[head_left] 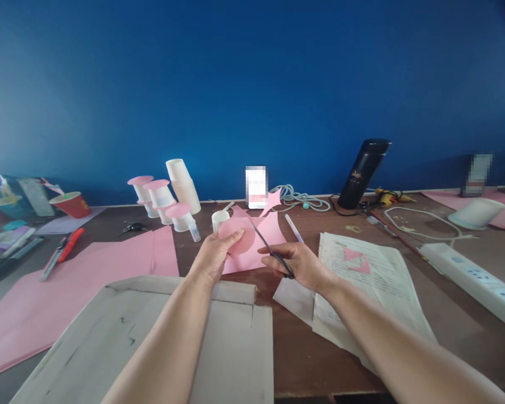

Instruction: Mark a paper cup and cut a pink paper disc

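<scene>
While pink paper (pixel 240 240) is pinched by the left hand (pixel 214 255), scissors (pixel 281 261) are gripped by the right hand (pixel 302 265), white cup (pixel 220 221) just past the left one.

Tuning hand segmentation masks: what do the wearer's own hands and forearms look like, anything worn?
Left hand and right hand: ungloved, no rings visible. Left forearm and right forearm: bare, tapering toward the wrists; no watch, bracelet or markings visible. No clear sleeve in view.
</scene>
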`<state>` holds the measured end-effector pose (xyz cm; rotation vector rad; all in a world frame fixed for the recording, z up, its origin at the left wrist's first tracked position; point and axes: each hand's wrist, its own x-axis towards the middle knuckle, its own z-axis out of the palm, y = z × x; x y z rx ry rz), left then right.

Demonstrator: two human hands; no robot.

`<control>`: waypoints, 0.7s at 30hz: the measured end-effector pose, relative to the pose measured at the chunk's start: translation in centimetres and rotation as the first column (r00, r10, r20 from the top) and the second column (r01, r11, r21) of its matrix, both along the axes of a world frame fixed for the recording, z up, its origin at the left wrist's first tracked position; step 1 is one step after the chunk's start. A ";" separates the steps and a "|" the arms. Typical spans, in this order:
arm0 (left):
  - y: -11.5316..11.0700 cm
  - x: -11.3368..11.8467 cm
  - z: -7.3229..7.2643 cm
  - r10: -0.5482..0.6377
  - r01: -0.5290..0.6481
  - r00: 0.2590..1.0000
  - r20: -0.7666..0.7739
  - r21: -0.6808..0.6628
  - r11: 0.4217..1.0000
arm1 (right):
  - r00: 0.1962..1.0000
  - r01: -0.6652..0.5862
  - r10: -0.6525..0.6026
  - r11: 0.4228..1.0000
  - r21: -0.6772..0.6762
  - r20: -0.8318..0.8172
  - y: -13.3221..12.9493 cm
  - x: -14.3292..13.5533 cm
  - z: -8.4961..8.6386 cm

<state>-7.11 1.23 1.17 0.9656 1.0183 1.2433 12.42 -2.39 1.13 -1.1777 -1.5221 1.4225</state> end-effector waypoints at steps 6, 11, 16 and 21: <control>0.1 0.0 -0.1 0.014 -0.012 0.998 -0.067 0.024 1.000 | 1.000 0.003 -0.005 0.998 0.057 0.031 0.1 0.0 -0.3; 0.1 0.0 -0.2 0.007 -0.006 0.998 -0.070 0.021 1.000 | 0.998 0.002 -0.008 0.996 0.092 0.070 0.3 0.2 -0.6; 0.1 0.0 -0.2 0.001 0.000 0.997 -0.073 0.004 1.000 | 0.997 0.018 -0.024 0.997 0.077 0.074 0.3 0.2 -0.6; -0.1 0.1 0.2 -0.018 0.017 0.997 -0.069 -0.011 1.000 | 0.996 0.024 -0.030 0.997 0.074 0.082 0.2 0.1 -0.4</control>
